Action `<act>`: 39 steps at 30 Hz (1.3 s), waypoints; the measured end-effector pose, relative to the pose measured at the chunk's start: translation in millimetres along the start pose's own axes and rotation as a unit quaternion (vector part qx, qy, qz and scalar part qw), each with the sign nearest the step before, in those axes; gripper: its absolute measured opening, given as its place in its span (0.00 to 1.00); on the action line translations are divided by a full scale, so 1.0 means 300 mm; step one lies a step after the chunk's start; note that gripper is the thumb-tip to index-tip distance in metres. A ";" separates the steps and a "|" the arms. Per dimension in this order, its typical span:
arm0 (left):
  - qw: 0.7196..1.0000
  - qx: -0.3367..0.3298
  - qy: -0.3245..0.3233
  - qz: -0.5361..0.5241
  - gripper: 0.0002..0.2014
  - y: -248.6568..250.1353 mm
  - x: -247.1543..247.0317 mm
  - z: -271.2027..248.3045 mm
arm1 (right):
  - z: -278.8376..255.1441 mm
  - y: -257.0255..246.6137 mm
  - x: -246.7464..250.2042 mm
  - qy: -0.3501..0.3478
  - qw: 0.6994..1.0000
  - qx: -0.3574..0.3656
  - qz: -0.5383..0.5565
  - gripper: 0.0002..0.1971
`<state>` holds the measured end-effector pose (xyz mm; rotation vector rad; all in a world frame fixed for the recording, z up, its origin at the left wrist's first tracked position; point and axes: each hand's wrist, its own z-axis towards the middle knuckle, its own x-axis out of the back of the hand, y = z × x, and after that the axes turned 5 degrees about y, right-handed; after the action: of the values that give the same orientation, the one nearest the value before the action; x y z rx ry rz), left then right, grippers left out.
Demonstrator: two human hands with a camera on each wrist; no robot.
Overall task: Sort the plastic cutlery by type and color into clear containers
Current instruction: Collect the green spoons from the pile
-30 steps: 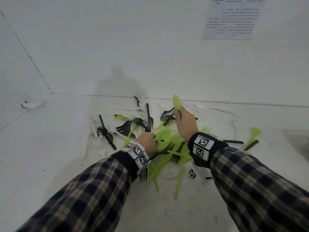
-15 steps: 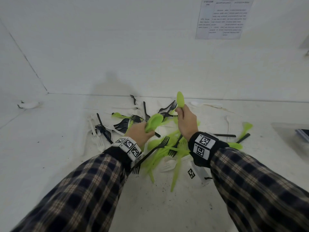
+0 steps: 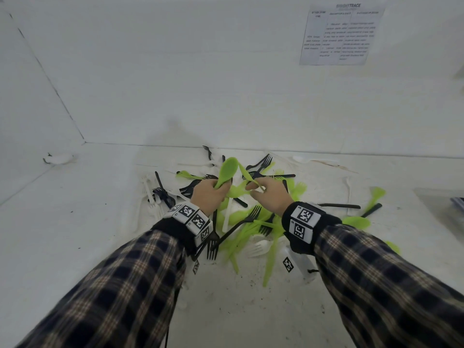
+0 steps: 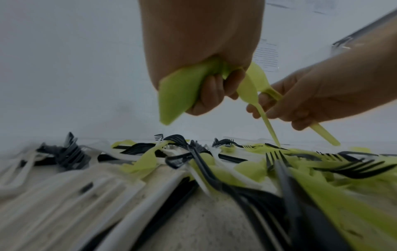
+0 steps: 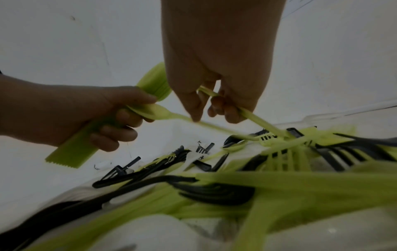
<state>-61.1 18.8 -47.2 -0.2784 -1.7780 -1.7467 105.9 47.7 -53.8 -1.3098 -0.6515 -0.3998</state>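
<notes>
Left hand (image 4: 199, 51) grips stacked green spoons (image 4: 178, 95) (head view shows one)

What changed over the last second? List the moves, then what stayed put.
The left hand rose from the pile gripping a bundle of green spoons. The right hand, which held one green spoon upright, swung it left and down; its bowl now meets the bundle at the left hand. Both hands drew together. The mixed pile on the white surface looks much the same.
</notes>
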 end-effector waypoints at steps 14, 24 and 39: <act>0.950 -0.067 -0.120 0.280 0.10 -0.017 -0.055 -0.017 | -0.012 0.001 0.044 0.063 0.991 -0.106 0.045 0.12; 0.907 -0.072 -0.167 0.380 0.21 -0.040 -0.102 0.007 | -0.022 0.017 0.057 0.086 0.981 -0.141 0.099 0.13; 0.995 0.083 -0.026 -0.050 0.21 0.004 -0.078 0.034 | 0.008 0.013 0.039 0.058 0.998 -0.010 0.003 0.20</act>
<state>-45.1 34.9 -58.6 -0.1697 -1.9925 -1.6587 116.5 52.0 -49.0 -1.2975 -0.5464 -0.4747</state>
